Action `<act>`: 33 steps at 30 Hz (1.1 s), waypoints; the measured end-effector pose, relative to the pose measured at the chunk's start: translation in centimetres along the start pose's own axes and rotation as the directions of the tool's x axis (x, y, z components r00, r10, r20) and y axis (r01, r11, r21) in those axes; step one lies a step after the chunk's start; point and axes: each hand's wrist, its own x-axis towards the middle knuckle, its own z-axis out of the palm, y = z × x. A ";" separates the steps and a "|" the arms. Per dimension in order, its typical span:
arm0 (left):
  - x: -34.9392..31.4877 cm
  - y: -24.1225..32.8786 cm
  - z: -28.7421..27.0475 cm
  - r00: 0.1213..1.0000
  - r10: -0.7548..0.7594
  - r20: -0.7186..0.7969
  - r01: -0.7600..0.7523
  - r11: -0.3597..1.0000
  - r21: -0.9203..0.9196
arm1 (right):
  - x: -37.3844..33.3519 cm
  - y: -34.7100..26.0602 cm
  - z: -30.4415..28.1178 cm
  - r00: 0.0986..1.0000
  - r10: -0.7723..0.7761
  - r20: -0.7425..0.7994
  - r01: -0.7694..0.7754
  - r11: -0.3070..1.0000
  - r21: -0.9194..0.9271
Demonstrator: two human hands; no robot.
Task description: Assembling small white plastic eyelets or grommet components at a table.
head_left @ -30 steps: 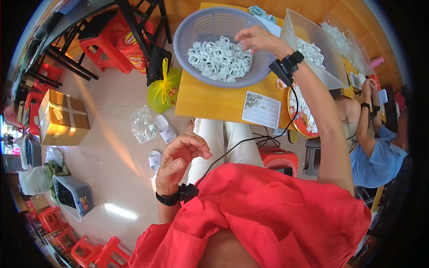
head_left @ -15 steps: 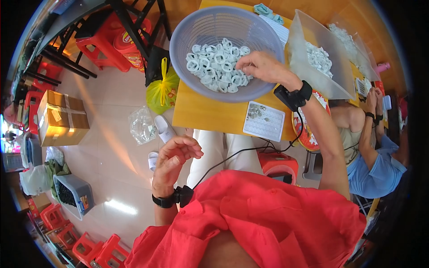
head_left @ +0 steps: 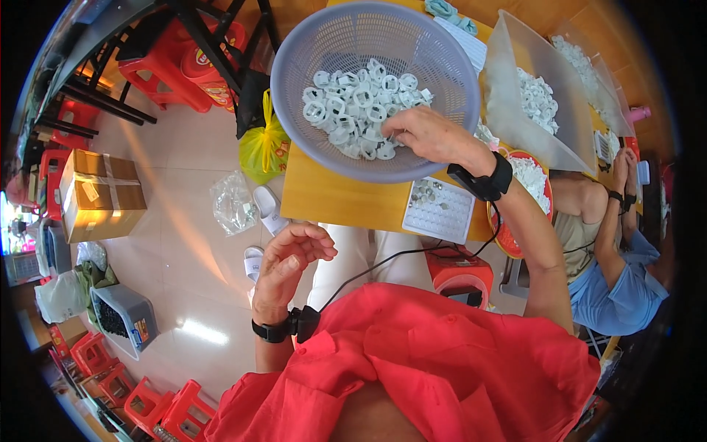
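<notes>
A large grey-purple plastic basket (head_left: 449, 81) holds a heap of small white ring-shaped plastic parts (head_left: 353, 103). Inside it, at the right edge of the heap, is my right hand (head_left: 427, 136), its fingers curled down against the parts; the fingertips are partly hidden, so whatever is pinched there cannot be made out. My left hand (head_left: 287, 267) hovers over the floor beside my knee, open and holding nothing, fingers loosely bent. Near the basket, at the table's front edge, lies a white tray with round hollows (head_left: 438, 210), several small metallic discs in some of them.
The basket stands on a yellow wooden table (head_left: 324, 195). Right of it are a red-rimmed basket of white pieces (head_left: 532, 184) and a translucent bin (head_left: 508, 125) with more parts. A cable runs between my wrist straps. Another person (head_left: 615, 272) sits at the right.
My right hand has come lower and nearer to me, its fingers now curled at the heap. The basket has shifted slightly toward me in view. My left hand stays nearly still.
</notes>
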 end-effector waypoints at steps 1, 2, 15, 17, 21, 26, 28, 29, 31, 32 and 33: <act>0.1 -0.1 0.0 1.000 -0.001 -0.001 0.001 1.000 -0.001 | 0.0 0.1 0.1 1.000 0.001 0.001 -0.001 1.000 0.001; 0.1 -0.1 0.0 1.000 -0.005 -0.005 0.005 1.000 0.002 | 0.0 0.1 0.3 1.000 0.013 0.026 -0.012 1.000 -0.014; 0.1 -0.4 0.4 1.000 -0.016 0.010 0.016 1.000 -0.004 | 0.5 -0.9 0.0 0.970 0.111 0.215 -0.116 0.993 0.011; 0.0 -0.5 0.4 1.000 -0.015 0.005 0.015 1.000 -0.008 | 0.4 -1.0 -0.1 0.979 0.099 0.178 -0.103 0.995 0.016; -0.2 -0.5 0.4 1.000 -0.008 0.002 0.008 1.000 -0.015 | 0.3 0.2 0.4 0.999 0.047 0.016 -0.049 0.992 0.113; -0.4 -0.4 0.3 1.000 -0.004 -0.009 0.003 1.000 -0.016 | 0.3 -0.8 -0.2 0.984 0.141 0.110 -0.162 0.964 0.213; -0.5 -0.5 0.2 1.000 -0.003 -0.014 0.003 1.000 -0.015 | 0.2 -0.8 -0.5 0.983 0.144 0.115 -0.168 0.956 0.240; -0.5 -0.6 0.0 1.000 -0.005 -0.012 0.005 1.000 -0.015 | 0.2 -0.8 -0.7 0.978 0.177 0.110 -0.205 0.910 0.360; -0.5 -0.7 -0.1 1.000 -0.005 -0.009 0.005 1.000 -0.017 | 0.1 -0.5 -1.1 0.971 0.211 0.110 -0.238 0.849 0.472; -0.5 -0.7 0.0 1.000 -0.004 -0.010 0.003 1.000 -0.020 | 0.0 -0.2 -1.4 0.975 0.196 0.103 -0.221 0.819 0.529; -0.5 -0.6 0.0 1.000 -0.003 -0.011 0.002 1.000 -0.022 | -0.1 -0.1 -1.7 0.979 0.182 0.096 -0.203 0.786 0.584</act>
